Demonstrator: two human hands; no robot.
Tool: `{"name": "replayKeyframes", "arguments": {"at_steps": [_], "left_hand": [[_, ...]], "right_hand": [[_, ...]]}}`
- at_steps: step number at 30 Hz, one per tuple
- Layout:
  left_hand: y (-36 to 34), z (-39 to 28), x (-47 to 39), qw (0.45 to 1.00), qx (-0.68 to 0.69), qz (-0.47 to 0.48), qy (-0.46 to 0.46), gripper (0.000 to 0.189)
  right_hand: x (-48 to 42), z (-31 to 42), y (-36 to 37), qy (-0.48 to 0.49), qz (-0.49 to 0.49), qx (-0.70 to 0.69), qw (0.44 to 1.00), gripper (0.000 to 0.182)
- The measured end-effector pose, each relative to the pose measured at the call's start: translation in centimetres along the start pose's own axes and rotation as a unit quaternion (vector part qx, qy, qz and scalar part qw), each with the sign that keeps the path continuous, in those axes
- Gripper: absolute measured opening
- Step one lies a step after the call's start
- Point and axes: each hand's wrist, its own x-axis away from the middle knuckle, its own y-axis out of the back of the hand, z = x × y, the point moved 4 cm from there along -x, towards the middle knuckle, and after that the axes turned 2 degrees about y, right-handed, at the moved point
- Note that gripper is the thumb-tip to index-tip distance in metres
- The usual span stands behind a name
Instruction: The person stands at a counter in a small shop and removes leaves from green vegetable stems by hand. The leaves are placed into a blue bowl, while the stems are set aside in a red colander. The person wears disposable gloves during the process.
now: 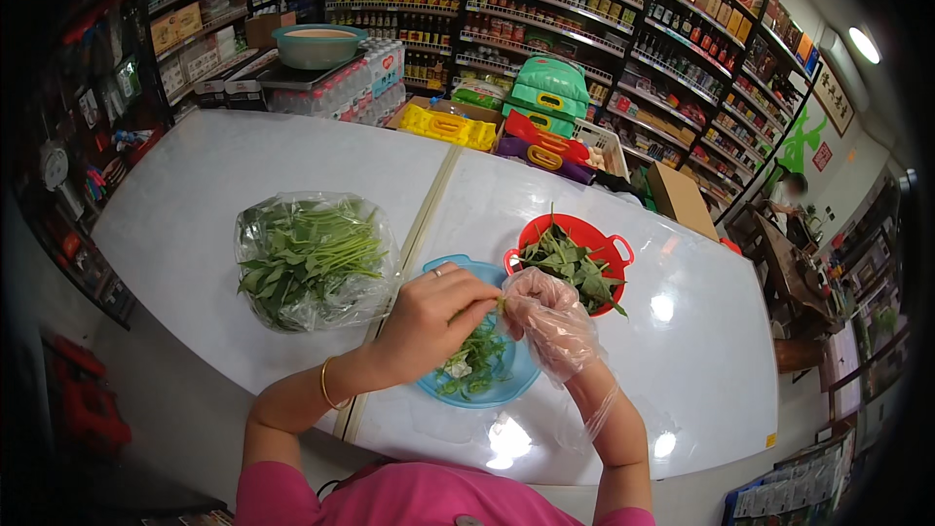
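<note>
Above a light-blue plastic basin (pixel 520 380), my left hand (pixel 431 318), bare, with a ring and a gold bangle, pinches a small piece of green stem (pixel 501 302). My right hand (pixel 551 321), in a clear plastic glove, meets it at that same piece. Green leaf and stem bits (pixel 478 361) and a whitish scrap lie in the basin. Behind my right hand, a red plastic colander (pixel 584 230) holds picked leaves (pixel 577 267). Left of my hands, a clear plastic bag (pixel 343 310) lies open around a bunch of leafy green stems (pixel 314 248).
A raised seam strip (pixel 431 208) crosses the white table (pixel 679 380). Along its far edge stand bottled-water packs (pixel 350 91), a green tub (pixel 319 47), yellow packages (pixel 447 128) and a cardboard box (pixel 679 201). Stocked shelves rise behind; a person sits at a wooden table far right.
</note>
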Motion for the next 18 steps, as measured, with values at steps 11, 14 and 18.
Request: {"name": "replayKeyframes", "arguments": {"at_steps": [11, 14, 18], "left_hand": [[3.5, 2.8, -1.1, 0.937, 0.283, -0.089, 0.182, 0.014], [7.2, 4.3, -1.8, 0.917, 0.289, -0.157, 0.227, 0.016], [9.0, 6.2, -2.2, 0.898, 0.323, -0.159, 0.252, 0.017]], "right_hand": [[-1.2, -2.1, 1.7, 0.035, -0.022, 0.121, 0.992, 0.005], [-1.5, -3.5, 3.5, 0.005, -0.059, 0.249, 0.967, 0.005], [-0.9, -4.3, 3.3, 0.25, -0.002, 0.668, 0.701, 0.016]]}}
